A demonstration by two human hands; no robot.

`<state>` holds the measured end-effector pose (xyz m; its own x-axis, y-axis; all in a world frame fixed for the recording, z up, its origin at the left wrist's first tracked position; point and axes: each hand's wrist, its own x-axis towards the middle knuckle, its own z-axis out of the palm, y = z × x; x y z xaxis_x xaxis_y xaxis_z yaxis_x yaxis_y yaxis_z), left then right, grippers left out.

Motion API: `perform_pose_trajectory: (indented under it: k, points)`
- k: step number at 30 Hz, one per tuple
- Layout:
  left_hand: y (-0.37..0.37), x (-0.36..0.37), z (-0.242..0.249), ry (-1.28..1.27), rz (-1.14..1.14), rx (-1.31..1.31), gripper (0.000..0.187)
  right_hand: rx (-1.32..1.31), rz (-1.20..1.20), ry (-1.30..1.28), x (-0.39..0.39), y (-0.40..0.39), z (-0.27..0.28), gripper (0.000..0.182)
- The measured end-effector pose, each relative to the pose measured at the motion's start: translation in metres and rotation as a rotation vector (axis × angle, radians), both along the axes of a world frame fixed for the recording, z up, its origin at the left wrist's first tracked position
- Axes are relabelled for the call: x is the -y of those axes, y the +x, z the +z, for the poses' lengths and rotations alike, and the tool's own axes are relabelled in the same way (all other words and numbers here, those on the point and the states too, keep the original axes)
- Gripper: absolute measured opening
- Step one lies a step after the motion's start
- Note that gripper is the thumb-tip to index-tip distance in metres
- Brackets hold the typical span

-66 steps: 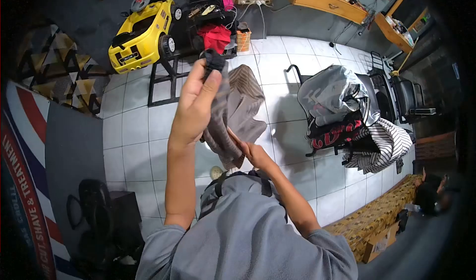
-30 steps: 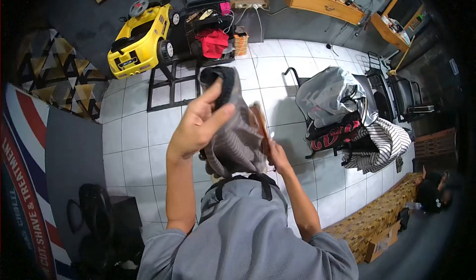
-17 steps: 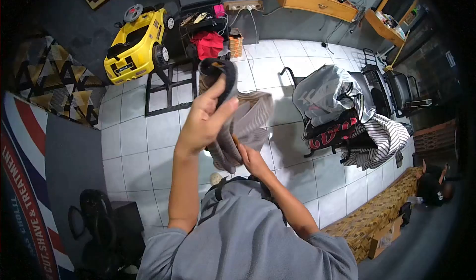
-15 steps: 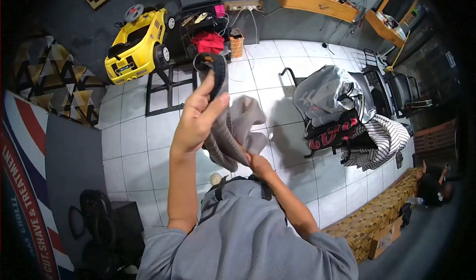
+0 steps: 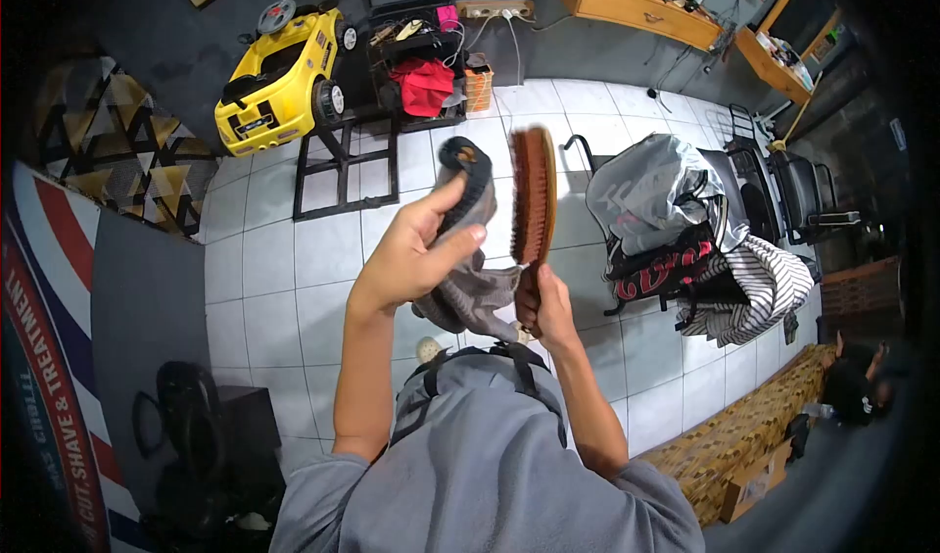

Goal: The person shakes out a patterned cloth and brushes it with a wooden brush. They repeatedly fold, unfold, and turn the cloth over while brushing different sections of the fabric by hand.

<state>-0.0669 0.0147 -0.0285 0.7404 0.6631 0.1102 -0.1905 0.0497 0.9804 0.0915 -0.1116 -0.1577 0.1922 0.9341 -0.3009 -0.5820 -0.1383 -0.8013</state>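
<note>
A grey cloth item [image 5: 478, 291] with a dark rolled edge hangs in front of my body. My left hand [image 5: 416, 249] pinches it near the dark edge, thumb and fingers around the fabric. To the right of the cloth, my right hand [image 5: 548, 310] grips the lower end of a wooden brush [image 5: 534, 195]. The brush stands upright, its reddish-brown bristles facing left toward the cloth. Part of the cloth hangs close to my right hand; whether that hand also holds it is unclear.
A yellow toy car [image 5: 284, 78] stands beyond a black metal frame [image 5: 345, 176] at the left. Chairs with a silver cape [image 5: 651, 186] and striped cloth [image 5: 754, 293] are at the right. A person [image 5: 850, 382] is at the far right.
The brush has come up into view in my right hand, which moved right. The cloth's dark edge, in my left hand, is lower and further right, and the cloth hangs more bunched.
</note>
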Motion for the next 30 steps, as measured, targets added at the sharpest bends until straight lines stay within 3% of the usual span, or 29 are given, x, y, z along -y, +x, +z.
perform_pose_trajectory:
  k: [4,7,9,11,13,15,17,19,21,23,27,28,30]
  points:
    - [0.002,0.006,0.009,0.026,-0.095,0.071,0.055,-0.121,0.126,0.161,-0.022,-0.021,0.020,0.034]
    - [-0.006,0.004,0.013,-0.014,-0.001,0.122,0.057,0.527,0.345,0.058,-0.036,-0.011,-0.047,0.040]
    - [-0.014,0.008,0.024,-0.132,-0.009,0.152,0.057,1.338,0.490,-0.129,-0.025,0.003,-0.132,0.043]
    - [-0.018,0.010,0.028,-0.135,0.036,0.196,0.057,1.403,0.536,-0.476,0.001,0.017,-0.200,0.040]
    - [-0.020,0.012,0.028,-0.114,0.061,0.209,0.059,1.413,0.403,-0.463,0.034,0.034,-0.260,0.047]
    - [-0.022,0.011,0.022,-0.133,0.076,0.214,0.059,1.293,0.276,-0.447,0.037,0.039,-0.260,0.052]
    - [-0.017,0.011,0.015,-0.158,0.096,0.186,0.061,1.044,0.146,-0.443,0.027,0.041,-0.192,0.055]
    - [-0.007,0.010,0.009,-0.120,0.089,0.159,0.062,0.372,0.012,-0.288,0.008,0.037,-0.141,0.052]
    - [0.002,0.011,0.002,-0.027,0.069,0.125,0.064,-0.140,-0.064,-0.126,-0.007,0.018,-0.047,0.046]
    - [0.011,0.013,0.001,0.048,0.064,0.089,0.071,-0.268,-0.012,0.052,-0.009,0.007,0.007,0.050]
    - [0.019,0.005,0.002,0.234,0.059,0.074,0.077,-0.241,0.345,0.090,-0.003,-0.014,0.010,0.044]
    - [0.016,0.001,0.005,0.280,0.087,0.070,0.077,-0.166,0.374,0.033,-0.004,-0.019,-0.019,0.040]
    - [0.010,-0.003,0.012,0.322,0.143,0.074,0.078,0.493,0.437,0.016,-0.002,-0.017,-0.068,0.044]
